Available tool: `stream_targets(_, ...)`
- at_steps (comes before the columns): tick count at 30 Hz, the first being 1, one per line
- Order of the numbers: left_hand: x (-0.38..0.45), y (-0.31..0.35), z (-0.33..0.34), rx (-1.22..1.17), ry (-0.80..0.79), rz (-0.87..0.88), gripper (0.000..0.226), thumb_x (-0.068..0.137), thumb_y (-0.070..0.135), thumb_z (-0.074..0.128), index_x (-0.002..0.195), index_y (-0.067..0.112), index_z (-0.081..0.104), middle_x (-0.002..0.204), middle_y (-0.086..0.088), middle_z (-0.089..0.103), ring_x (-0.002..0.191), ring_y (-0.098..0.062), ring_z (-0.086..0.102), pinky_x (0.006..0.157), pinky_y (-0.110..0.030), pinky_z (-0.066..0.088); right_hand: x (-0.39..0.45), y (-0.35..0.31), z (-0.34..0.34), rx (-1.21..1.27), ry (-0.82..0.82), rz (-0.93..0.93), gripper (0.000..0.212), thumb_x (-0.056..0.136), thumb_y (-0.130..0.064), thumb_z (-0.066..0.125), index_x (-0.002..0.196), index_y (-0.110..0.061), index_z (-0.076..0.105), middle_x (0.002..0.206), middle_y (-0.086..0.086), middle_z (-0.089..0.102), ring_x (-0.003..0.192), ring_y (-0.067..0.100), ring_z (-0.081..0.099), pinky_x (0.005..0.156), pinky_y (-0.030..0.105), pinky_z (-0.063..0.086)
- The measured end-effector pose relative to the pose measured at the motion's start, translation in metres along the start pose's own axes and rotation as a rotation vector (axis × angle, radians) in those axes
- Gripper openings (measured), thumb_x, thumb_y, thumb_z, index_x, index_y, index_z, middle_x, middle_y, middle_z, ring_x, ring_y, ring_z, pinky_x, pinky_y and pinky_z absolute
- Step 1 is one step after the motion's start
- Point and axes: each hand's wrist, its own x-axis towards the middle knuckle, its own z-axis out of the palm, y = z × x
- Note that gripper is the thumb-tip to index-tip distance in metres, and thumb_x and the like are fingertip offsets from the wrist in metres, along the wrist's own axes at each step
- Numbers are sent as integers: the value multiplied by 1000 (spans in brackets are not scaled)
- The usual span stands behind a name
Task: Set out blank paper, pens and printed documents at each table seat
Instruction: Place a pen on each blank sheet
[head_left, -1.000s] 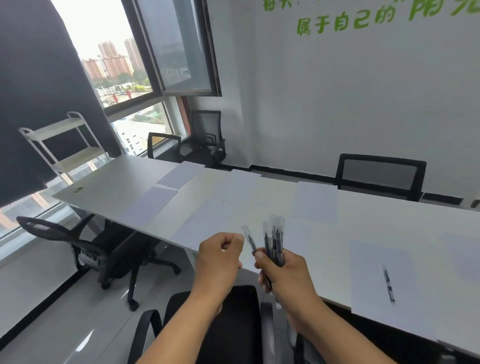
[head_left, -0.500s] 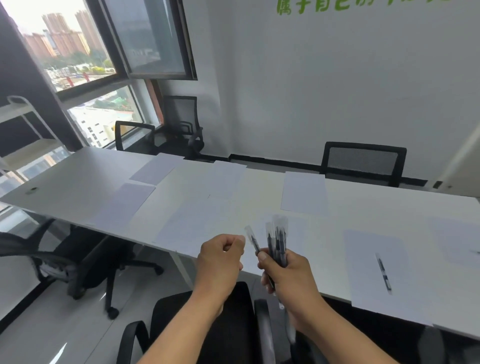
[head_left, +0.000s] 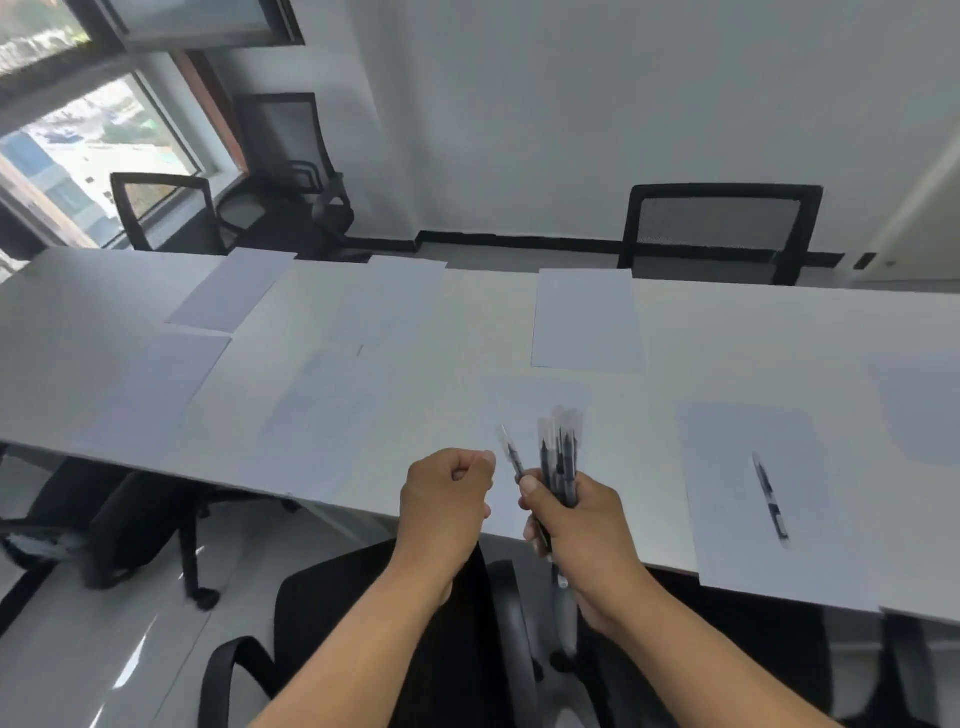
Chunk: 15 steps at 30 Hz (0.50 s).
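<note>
While the right hand grips a bundle of black clear-capped pens, caps toward 12 o'clock, the left hand, fist curled & apparently empty, sits at 9 o'clock, nearest the separated pen.

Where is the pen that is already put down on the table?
In the head view, the single pen lies on a sheet of paper near the table's front edge, to the right of the right hand that holds the pen bundle.

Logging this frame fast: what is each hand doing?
Left hand: closed in a fist, holding nothing visible.
Right hand: gripping a bundle of pens.
</note>
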Motion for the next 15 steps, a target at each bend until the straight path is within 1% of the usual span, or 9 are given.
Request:
stream_targets(3,23,-9,29,30,-47,-42,27,107,33,65,87,18,77,80,4,71,67,-8,65,69,-26,49,26,18,-14,20,42,51,12,105,-24,70,102,-14,76,75,6,69,61,15,60,57,25,50)
stream_targets(7,53,-16,58,87,-101,-55,28,106,31,66,83,18,78,88,7,75,58,2,64,68,-25,47,54,40,-25,7,53,105,15,104,-28,70,103,-14,76,74,6,70,61,13,62,62,30,52)
stream_targets(11,80,-31,83,141,-136,-80,34,104,32,70,76,15,78,81,12,76,55,2,62,68,-24,46,80,66,-35,2,60,174,18,104,-30,70,104,-13,75,73,10,71,61,15,62,64,32,53)
stream_targets(13,90,-39,91,164,-144,-92,35,103,33,71,72,17,77,78,13,75,55,2,62,66,-23,45,89,75,-38,28,67,193,18,104,-30,70,105,-13,76,78,17,72,63,17,62,63,32,53)
stream_targets(15,100,-45,97,197,-149,-104,36,102,35,71,71,19,77,78,13,76,58,1,63,67,-23,45,98,82,-39,65,72,214,18,104,-28,71,105,-11,76,81,16,71,65,19,63,62,31,54)
